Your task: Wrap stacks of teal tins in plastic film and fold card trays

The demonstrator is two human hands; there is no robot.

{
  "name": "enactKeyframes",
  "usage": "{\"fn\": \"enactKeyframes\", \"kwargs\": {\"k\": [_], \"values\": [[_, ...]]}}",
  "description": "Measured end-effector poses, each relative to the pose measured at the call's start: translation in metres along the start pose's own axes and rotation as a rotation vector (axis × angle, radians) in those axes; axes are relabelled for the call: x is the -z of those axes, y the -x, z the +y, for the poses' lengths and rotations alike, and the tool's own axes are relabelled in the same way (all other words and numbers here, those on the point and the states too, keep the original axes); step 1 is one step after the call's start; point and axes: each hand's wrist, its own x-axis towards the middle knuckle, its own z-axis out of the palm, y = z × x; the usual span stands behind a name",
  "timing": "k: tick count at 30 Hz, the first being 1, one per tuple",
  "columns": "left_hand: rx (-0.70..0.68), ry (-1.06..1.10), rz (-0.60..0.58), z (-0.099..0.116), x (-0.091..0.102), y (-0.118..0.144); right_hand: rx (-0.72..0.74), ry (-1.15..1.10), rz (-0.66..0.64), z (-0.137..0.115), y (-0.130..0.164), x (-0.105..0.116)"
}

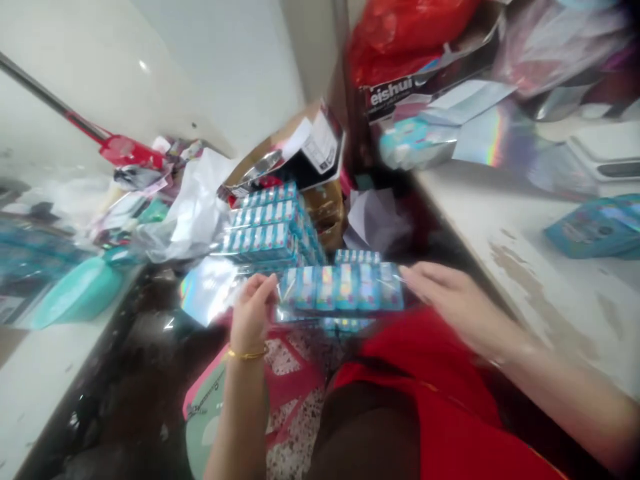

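Between my two hands hangs a row of several small blue boxes [345,288] bundled in shiny clear film. My left hand [253,307], with a gold bangle at the wrist, pinches the film at the row's left end. At the opposite end my right hand [435,283] has its fingers closed on the film. Just beyond stands a stack of similar wrapped blue boxes [265,230], with another small row [357,256] beside it. Blur hides the print on the boxes.
An open carton [327,143] holding papers stands behind the stack. To the right is a worn white table [500,233] bearing a blue pack [595,227] and film sheets. A teal basin [77,293] lies left. Below is a pink stool [295,380].
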Motion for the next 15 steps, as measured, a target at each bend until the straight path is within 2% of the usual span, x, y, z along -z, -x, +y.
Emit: {"fn": "enactKeyframes", "kwargs": {"k": [2, 4, 7, 11, 15], "values": [[0.055, -0.013, 0.107, -0.032, 0.038, -0.014, -0.031, 0.024, -0.127, 0.017, -0.024, -0.049], [0.119, -0.080, 0.187, -0.072, 0.071, -0.029, -0.063, 0.083, -0.179, 0.047, -0.043, -0.096], [0.235, -0.222, 0.288, -0.138, 0.108, -0.049, -0.167, 0.288, -0.272, 0.098, -0.063, -0.160], [0.319, -0.305, 0.352, -0.210, 0.135, -0.068, -0.250, 0.457, -0.363, 0.151, -0.088, -0.224], [0.383, -0.394, 0.365, -0.253, 0.136, -0.090, -0.310, 0.542, -0.404, 0.183, -0.109, -0.254]]}}
